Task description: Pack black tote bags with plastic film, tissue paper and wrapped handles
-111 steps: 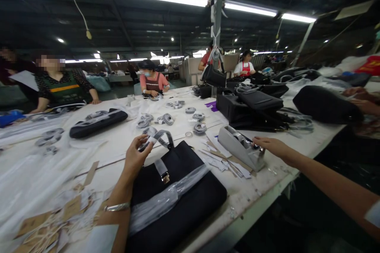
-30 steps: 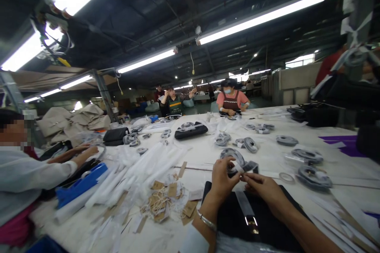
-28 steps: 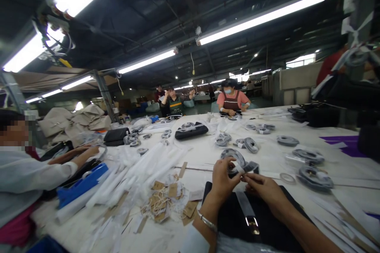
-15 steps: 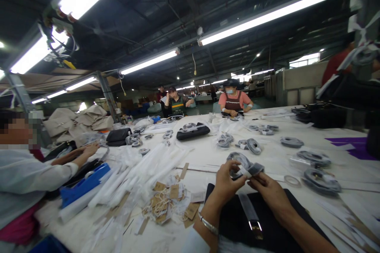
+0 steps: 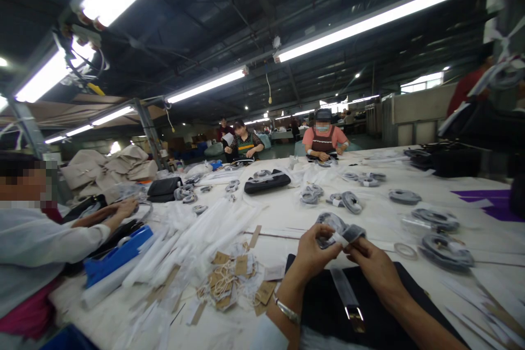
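Note:
A coiled grey strap, banded with a white wrap, is held up between my two hands. My left hand grips the coil at its left, thumb and forefinger closed round the wrapped part. On the other side, my right hand pinches the strap's flat right end. Just below both hands lies a black bag, partly hidden by my forearms. A translucent strip runs down its front to a shiny metal buckle.
Brown tags with strings lie left of the bag, beside clear plastic sleeves. A blue tape dispenser stands near a co-worker's arms. More coiled straps and a tape roll lie at right. Another black bag sits ahead.
My hands and the coiled strap stay almost where they were. Across the table, one co-worker's raised hand has come down from the head, and the other person's head has tilted lower.

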`<state>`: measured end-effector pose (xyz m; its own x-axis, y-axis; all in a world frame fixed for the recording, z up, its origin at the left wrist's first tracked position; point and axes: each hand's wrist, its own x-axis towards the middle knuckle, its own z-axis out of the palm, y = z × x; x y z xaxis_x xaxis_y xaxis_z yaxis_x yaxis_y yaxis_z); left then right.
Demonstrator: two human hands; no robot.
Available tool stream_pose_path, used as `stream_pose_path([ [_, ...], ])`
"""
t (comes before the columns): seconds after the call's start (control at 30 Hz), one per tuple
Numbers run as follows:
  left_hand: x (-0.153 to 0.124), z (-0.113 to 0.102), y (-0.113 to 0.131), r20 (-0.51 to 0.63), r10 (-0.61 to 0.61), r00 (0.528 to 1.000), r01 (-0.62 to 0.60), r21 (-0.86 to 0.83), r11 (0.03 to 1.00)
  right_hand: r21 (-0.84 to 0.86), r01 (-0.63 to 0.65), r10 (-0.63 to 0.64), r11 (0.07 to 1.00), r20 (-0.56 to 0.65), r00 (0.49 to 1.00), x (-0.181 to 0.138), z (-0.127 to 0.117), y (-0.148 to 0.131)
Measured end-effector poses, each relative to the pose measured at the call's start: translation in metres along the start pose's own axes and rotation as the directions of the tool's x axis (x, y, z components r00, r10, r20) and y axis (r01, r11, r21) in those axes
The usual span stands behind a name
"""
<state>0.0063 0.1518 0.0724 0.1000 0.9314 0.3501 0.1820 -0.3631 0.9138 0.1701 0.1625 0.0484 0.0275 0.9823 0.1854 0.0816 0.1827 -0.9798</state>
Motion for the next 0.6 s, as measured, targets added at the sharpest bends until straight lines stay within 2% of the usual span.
stream_pose_path([
  [0.17,-0.004,0.006,0.005,0.057,0.056,0.997,-0.057,0.013,0.998,-0.115,-0.033,0.023,0.993,-0.094,0.995,0.003,-0.003,0.005],
  [0.23,-0.004,0.006,0.004,0.054,0.055,0.997,-0.057,0.034,0.998,-0.107,-0.067,0.056,0.992,-0.111,0.992,0.003,-0.003,0.004],
  [0.37,0.0,-0.002,0.0,0.008,0.006,1.0,-0.007,0.036,0.999,0.103,-0.129,0.131,0.986,-0.013,0.991,-0.004,-0.001,-0.005],
  [0.47,0.002,-0.007,-0.003,-0.008,-0.008,1.0,0.008,0.012,1.0,0.266,-0.193,0.18,0.944,0.072,0.981,-0.013,0.0,-0.014],
  [0.6,0.0,-0.004,-0.002,0.005,0.022,1.0,-0.022,0.057,0.998,0.302,-0.244,0.224,0.922,0.099,0.97,-0.019,0.001,-0.018],
])
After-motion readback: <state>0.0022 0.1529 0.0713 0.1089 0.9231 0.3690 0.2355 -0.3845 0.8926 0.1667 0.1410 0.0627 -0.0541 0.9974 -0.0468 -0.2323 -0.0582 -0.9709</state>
